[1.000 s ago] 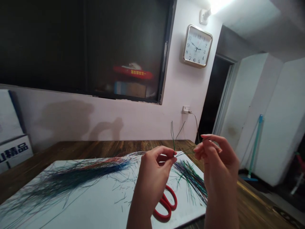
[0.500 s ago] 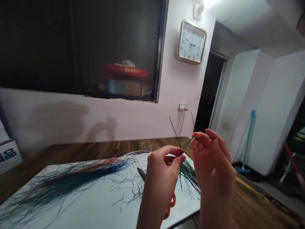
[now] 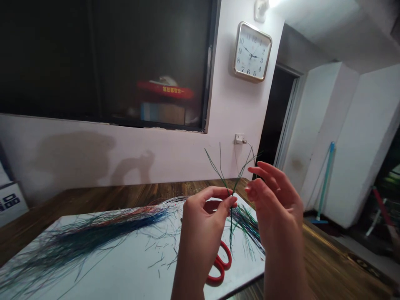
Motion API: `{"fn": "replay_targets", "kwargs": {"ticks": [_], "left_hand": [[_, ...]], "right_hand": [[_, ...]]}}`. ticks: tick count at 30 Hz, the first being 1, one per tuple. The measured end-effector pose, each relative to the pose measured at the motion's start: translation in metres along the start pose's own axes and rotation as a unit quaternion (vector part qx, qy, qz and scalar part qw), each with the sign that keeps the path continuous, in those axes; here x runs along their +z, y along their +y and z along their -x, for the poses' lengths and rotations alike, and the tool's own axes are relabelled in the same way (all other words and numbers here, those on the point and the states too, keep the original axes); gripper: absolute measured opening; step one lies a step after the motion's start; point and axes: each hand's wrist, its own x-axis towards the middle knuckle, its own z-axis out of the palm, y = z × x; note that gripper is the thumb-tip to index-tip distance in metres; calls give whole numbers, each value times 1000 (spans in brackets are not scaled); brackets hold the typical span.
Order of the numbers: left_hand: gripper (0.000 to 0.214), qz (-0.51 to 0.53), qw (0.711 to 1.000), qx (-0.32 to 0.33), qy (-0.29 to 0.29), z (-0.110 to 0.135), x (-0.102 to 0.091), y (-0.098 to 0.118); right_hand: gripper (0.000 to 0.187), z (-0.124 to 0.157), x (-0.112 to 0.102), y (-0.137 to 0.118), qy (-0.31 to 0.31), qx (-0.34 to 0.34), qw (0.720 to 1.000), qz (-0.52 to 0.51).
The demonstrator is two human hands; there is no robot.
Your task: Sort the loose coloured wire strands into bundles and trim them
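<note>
Your left hand (image 3: 204, 227) pinches thin green wires (image 3: 225, 181) upright between thumb and forefinger; your right hand (image 3: 276, 200) stands loosely open just beside them. Red-handled scissors (image 3: 218, 264) lie below the grip.

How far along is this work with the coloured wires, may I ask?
Short wire bits already lie on the white board. The left hand pinches a few thin green wires, the open right hand beside them. Still on the board: a long multicoloured wire bundle and a smaller bunch.
</note>
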Motion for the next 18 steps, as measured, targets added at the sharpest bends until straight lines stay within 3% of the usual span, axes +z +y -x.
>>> {"fn": "replay_targets", "kwargs": {"ticks": [9, 18], "left_hand": [[9, 9, 999, 31, -29, 1, 0, -1], [10, 1, 998, 39, -55, 3, 1, -1]], "right_hand": [[10, 2, 0, 8, -66, 24, 997, 26], [15, 3, -1, 4, -52, -17, 997, 47]]}}
